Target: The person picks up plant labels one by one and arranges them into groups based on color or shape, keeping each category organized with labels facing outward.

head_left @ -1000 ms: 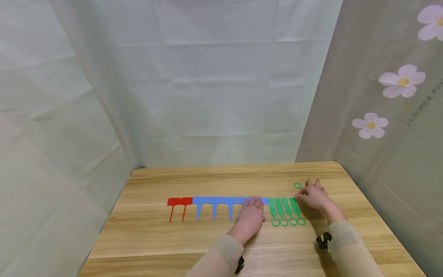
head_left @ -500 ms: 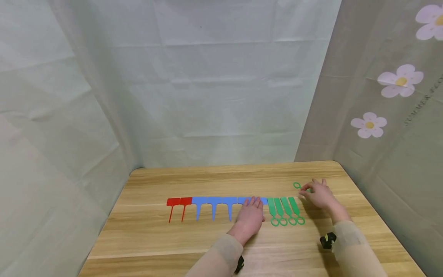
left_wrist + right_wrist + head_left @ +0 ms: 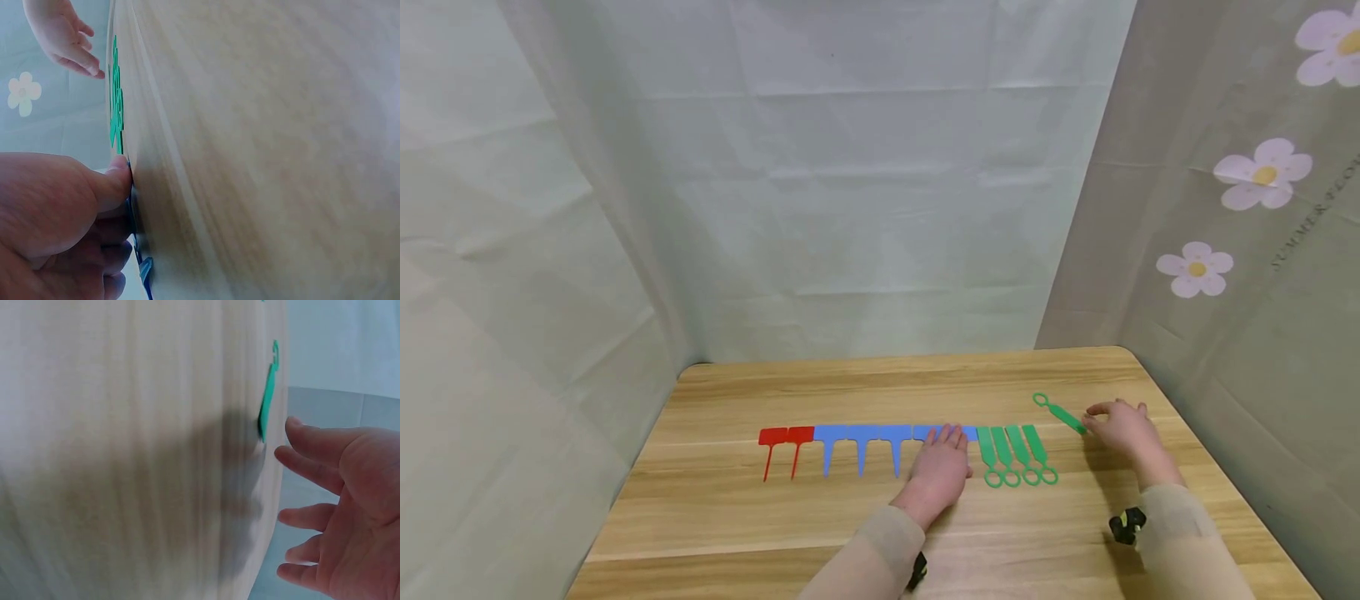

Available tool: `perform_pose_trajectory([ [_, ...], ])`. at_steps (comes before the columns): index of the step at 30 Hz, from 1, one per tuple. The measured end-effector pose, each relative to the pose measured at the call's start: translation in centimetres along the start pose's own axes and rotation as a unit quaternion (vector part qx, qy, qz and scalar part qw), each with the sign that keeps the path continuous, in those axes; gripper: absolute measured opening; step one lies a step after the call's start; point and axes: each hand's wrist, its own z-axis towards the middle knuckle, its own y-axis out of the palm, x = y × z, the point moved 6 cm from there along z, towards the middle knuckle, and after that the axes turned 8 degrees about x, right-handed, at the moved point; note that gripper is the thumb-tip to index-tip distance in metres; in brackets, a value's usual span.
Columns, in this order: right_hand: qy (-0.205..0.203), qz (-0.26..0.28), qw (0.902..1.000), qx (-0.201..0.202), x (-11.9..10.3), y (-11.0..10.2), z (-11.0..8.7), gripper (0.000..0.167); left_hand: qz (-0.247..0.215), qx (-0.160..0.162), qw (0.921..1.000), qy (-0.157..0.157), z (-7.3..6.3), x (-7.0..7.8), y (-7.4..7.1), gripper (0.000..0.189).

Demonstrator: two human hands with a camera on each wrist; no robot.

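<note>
A row of flat plastic plant tags crosses the table: two red T-shaped tags [image 3: 787, 435], several blue T-shaped tags [image 3: 862, 435], then several green tags with ring ends [image 3: 1017, 446]. My left hand [image 3: 940, 468] rests on the blue tags at the right end of their stretch, fingers extended, covering part of them. Behind the green group a single green ring tag [image 3: 1064, 417] lies slanted, its ring towards the far left. Just right of its wide end is my right hand [image 3: 1123, 431]. The right wrist view shows its fingers [image 3: 312, 440] spread, apart from the green tag [image 3: 267, 403], holding nothing.
The wooden table [image 3: 715, 508] bears the whole row. Pale cloth [image 3: 880, 208] hangs behind and at both sides, with printed flowers [image 3: 1262, 173] on the right. A dark wrist device [image 3: 1127, 526] sits by the right sleeve.
My right hand has moved right, off the slanted green tag, which now shows in full. The left hand stays on the blue tags. The head view has shifted slightly.
</note>
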Motion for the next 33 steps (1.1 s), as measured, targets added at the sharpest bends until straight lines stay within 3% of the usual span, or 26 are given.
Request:
perform_pose_trajectory([
  [7,0.03,-0.026,0.9988,-0.029,-0.2,0.9,-0.2,0.059,-0.007,-0.003,1.0,-0.006,0.1,-0.1,0.3,0.06],
  [23,0.082,-0.089,0.9927,-0.003,-0.9,1.1,0.0,0.038,-0.017,-0.009,0.9998,-0.009,0.0,0.0,0.4,0.061],
  [33,0.103,-0.08,0.9914,-0.01,-1.0,1.2,0.2,0.034,-0.017,-0.009,0.9997,-0.011,0.1,-0.1,0.2,0.061],
])
